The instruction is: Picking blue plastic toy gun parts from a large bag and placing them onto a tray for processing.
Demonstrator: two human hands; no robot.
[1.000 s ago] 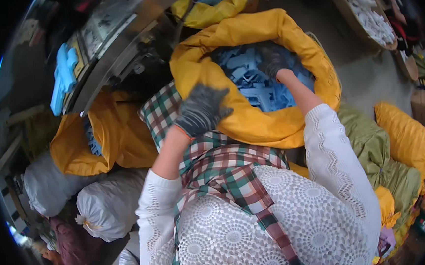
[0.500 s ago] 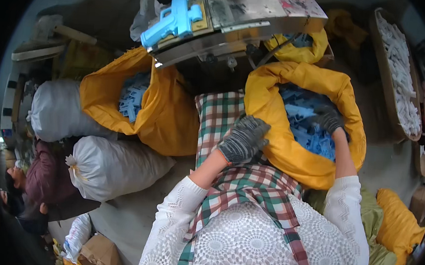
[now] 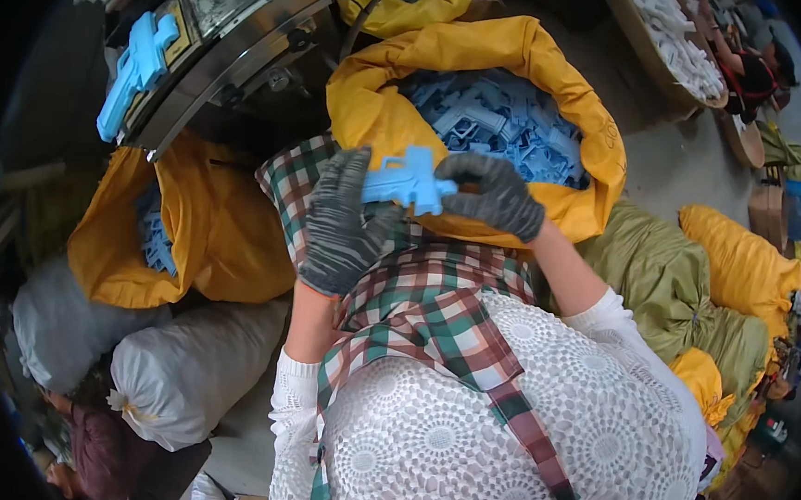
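Note:
A light blue plastic toy gun (image 3: 407, 182) is held up in front of the open yellow sack. My right hand (image 3: 499, 197), in a grey-black knit glove, pinches its right end between thumb and fingers. Beside the gun's left end is my left hand (image 3: 344, 227), gloved alike, its fingers stretched upward and thumb apart; whether it touches the gun I cannot tell. Behind them, the yellow sack (image 3: 602, 162) with a rolled rim holds many blue toy gun pieces (image 3: 511, 128). Another light blue toy gun (image 3: 138, 69) lies on the machine at the upper left.
The metal machine (image 3: 238, 44) stands at the upper left. Below it are a second yellow sack (image 3: 234, 238) with blue pieces and stuffed white sacks (image 3: 197, 366). Green sacks (image 3: 641, 267) lie at right. A long tray (image 3: 650, 68) holds white pieces. People sit lower left and upper right.
My right hand has come out of the sack with a blue toy gun. My left hand has left the sack's rim and is now beside the gun. The view has turned right.

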